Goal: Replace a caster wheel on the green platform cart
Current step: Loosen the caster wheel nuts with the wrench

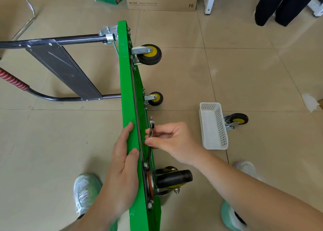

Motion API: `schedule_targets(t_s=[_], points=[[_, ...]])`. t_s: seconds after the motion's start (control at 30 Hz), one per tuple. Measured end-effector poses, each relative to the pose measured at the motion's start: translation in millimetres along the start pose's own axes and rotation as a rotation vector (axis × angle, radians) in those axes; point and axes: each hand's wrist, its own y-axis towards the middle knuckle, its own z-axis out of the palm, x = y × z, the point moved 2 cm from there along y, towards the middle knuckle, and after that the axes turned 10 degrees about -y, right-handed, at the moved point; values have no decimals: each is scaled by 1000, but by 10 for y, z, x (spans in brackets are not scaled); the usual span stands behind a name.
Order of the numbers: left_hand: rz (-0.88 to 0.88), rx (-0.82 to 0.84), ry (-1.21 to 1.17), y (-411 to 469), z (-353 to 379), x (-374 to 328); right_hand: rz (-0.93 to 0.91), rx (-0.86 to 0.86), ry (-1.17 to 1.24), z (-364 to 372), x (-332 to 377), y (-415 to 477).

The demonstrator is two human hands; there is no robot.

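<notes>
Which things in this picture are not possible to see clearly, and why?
What the flat metal tool engages: head view, hidden by fingers of the right hand.
Loose caster: head view, partly hidden behind the white basket.
Cart handle: cut off by the left edge.
Green cart underside: seen nearly edge-on.

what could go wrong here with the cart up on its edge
The green cart stands on its edge, steadied by the left hand laid flat on it; it might tip over. The right hand just pinches the thin metal tool against the underside; it could slip. The loose caster lies on the floor beside the white basket, easy to kick.
</notes>
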Motion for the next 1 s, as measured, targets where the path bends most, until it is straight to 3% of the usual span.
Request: schedule_targets(t_s=[0.17,0.7,1.0], points=[[4,-1,2,-2,-1,20,81,-79,180,-159,111,229],[35,-17,-6,16,-8,83,470,0,200,-61,-309,481],[32,-15,3,10,-13,74,480,28,177,37,-349,487]])
